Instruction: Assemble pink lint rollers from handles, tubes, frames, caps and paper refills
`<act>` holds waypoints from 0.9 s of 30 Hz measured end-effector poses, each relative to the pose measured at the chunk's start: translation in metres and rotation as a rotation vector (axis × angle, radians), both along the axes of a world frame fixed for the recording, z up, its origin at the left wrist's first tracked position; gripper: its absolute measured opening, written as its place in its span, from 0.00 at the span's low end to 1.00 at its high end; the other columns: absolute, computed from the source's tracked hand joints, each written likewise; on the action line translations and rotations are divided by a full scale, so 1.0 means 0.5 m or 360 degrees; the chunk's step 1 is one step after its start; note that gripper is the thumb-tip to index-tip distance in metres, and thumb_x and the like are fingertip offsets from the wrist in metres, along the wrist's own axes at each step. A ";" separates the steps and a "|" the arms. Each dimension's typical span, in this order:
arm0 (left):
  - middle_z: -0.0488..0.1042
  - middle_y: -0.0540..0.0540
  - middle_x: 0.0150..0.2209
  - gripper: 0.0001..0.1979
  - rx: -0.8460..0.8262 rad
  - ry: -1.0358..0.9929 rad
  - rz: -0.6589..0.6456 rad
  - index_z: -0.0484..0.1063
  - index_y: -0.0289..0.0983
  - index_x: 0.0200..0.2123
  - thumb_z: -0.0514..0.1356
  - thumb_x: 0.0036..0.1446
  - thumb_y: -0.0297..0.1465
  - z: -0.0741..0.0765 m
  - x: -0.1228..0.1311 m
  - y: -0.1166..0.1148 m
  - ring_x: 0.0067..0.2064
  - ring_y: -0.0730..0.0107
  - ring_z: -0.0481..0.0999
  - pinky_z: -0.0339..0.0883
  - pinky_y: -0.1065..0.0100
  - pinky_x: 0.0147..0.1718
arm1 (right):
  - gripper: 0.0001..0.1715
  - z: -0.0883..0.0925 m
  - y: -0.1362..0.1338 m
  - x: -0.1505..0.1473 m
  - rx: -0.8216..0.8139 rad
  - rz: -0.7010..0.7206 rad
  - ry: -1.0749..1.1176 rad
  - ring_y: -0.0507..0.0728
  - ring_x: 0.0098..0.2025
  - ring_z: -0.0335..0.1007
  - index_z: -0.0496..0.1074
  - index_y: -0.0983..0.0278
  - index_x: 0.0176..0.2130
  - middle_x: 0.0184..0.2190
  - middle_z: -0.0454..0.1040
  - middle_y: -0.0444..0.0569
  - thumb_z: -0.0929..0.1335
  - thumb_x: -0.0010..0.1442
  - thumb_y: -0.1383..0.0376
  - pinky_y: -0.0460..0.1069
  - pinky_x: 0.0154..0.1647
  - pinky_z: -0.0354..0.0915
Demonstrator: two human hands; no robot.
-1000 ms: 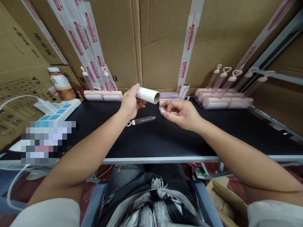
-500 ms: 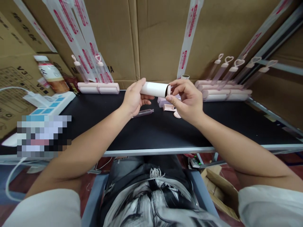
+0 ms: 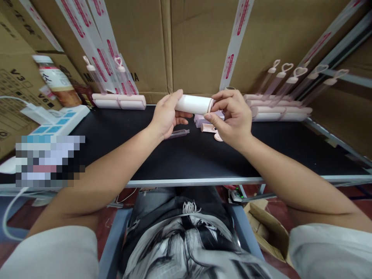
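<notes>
My left hand [image 3: 165,115] is closed round the left end of a white paper roll [image 3: 194,104], held level above the black table [image 3: 180,159]. My right hand [image 3: 232,116] pinches the roll's right end, where a small pink end cap sits under its fingertips. Below the roll, a clear pink handle [image 3: 178,134] lies on the table. Small pink parts [image 3: 209,128] and a pale purple piece [image 3: 200,119] lie just under my right hand.
Finished pink rollers lie at the back left [image 3: 119,101] and in a row at the back right [image 3: 280,110], heart-topped handles leaning on the cardboard boxes behind. A bottle [image 3: 55,80] and a white power strip [image 3: 55,123] stand at left. A metal edge [image 3: 192,181] fronts the table.
My right hand rose from the table with a small pink cap and brought it onto the roll's right end. The left hand turned the roll level.
</notes>
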State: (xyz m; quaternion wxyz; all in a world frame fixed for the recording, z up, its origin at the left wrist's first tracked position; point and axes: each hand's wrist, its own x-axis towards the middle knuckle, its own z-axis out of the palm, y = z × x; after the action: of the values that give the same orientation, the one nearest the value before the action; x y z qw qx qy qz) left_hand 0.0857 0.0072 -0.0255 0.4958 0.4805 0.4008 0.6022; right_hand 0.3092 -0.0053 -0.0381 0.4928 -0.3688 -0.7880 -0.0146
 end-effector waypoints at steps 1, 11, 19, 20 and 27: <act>0.81 0.44 0.35 0.30 -0.0008 -0.0004 -0.0005 0.75 0.39 0.48 0.67 0.68 0.61 0.000 0.000 0.000 0.35 0.58 0.88 0.76 0.69 0.25 | 0.19 -0.001 0.001 0.000 0.0005 0.0009 0.0003 0.73 0.63 0.76 0.79 0.55 0.42 0.55 0.79 0.55 0.73 0.73 0.44 0.71 0.68 0.71; 0.84 0.42 0.35 0.33 0.0017 -0.0057 0.0100 0.76 0.39 0.47 0.64 0.68 0.65 0.002 -0.010 0.015 0.36 0.55 0.89 0.75 0.68 0.25 | 0.24 -0.023 0.018 0.012 0.0090 0.0046 0.0136 0.79 0.74 0.65 0.76 0.54 0.53 0.60 0.73 0.61 0.73 0.71 0.40 0.76 0.68 0.72; 0.85 0.41 0.37 0.32 0.0033 -0.0164 0.0089 0.77 0.39 0.48 0.64 0.69 0.64 0.004 -0.015 0.020 0.38 0.54 0.89 0.77 0.66 0.27 | 0.28 -0.040 0.007 -0.018 0.0144 0.0371 0.0261 0.74 0.73 0.70 0.72 0.52 0.64 0.68 0.69 0.60 0.70 0.73 0.43 0.71 0.66 0.77; 0.85 0.41 0.37 0.31 0.0022 -0.0212 0.0096 0.77 0.39 0.47 0.64 0.69 0.63 0.007 -0.011 0.017 0.38 0.56 0.89 0.77 0.67 0.26 | 0.26 -0.038 0.002 -0.022 0.0120 0.0427 0.0211 0.74 0.72 0.71 0.74 0.52 0.62 0.66 0.72 0.59 0.71 0.73 0.44 0.73 0.68 0.76; 0.84 0.46 0.36 0.28 0.0068 -0.0408 0.0098 0.76 0.41 0.45 0.76 0.62 0.59 0.025 -0.003 -0.008 0.34 0.65 0.86 0.74 0.70 0.25 | 0.22 -0.038 0.006 -0.025 0.0111 0.0638 0.0318 0.74 0.71 0.75 0.78 0.53 0.59 0.67 0.78 0.58 0.74 0.72 0.47 0.72 0.72 0.75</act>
State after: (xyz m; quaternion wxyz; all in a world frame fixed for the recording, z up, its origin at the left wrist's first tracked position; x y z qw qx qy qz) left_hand 0.0841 0.0033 -0.0132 0.5139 0.3974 0.3359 0.6820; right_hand 0.2969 -0.0024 -0.0572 0.5739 -0.1871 -0.7918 0.0930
